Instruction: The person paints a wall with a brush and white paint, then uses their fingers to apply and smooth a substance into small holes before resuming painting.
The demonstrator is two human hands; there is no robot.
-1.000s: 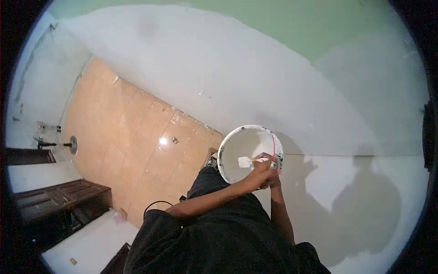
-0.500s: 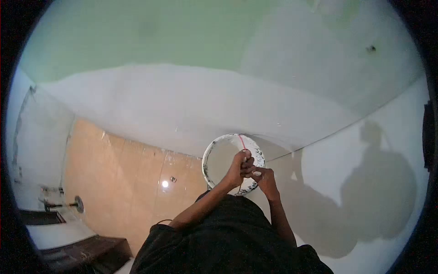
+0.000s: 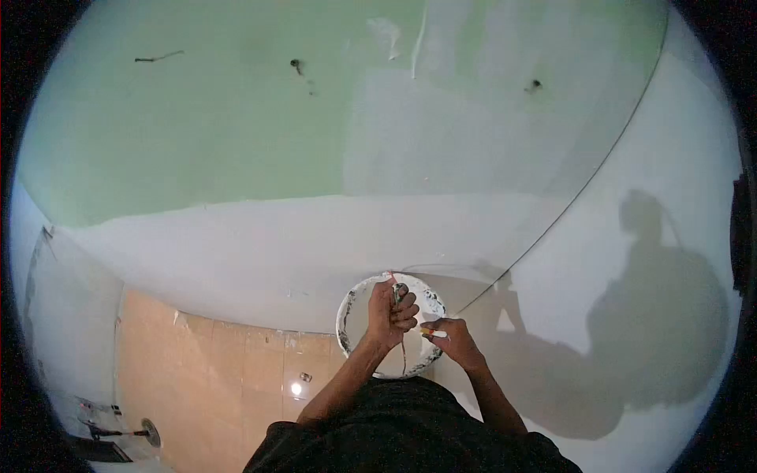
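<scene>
Round white paint-spattered plastic bucket [image 3: 352, 309] lower centre of frame, held above tiled floor [image 3: 229, 370]. Left hand [image 3: 390, 314] clenched on bucket handle; right hand [image 3: 449, 337] fingers closed on brush handle. Risk: tilt spills paint.

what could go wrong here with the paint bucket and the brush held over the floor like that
1. The left hand seems to carry the white paint bucket by its thin handle, high above the tiled floor; a slip could drop or tip it.
2. The right hand holds a small brush at the rim, so paint may drip onto the tiles or the dark clothing.
3. Both hands are occupied, leaving none free to steady against the wall.
</scene>
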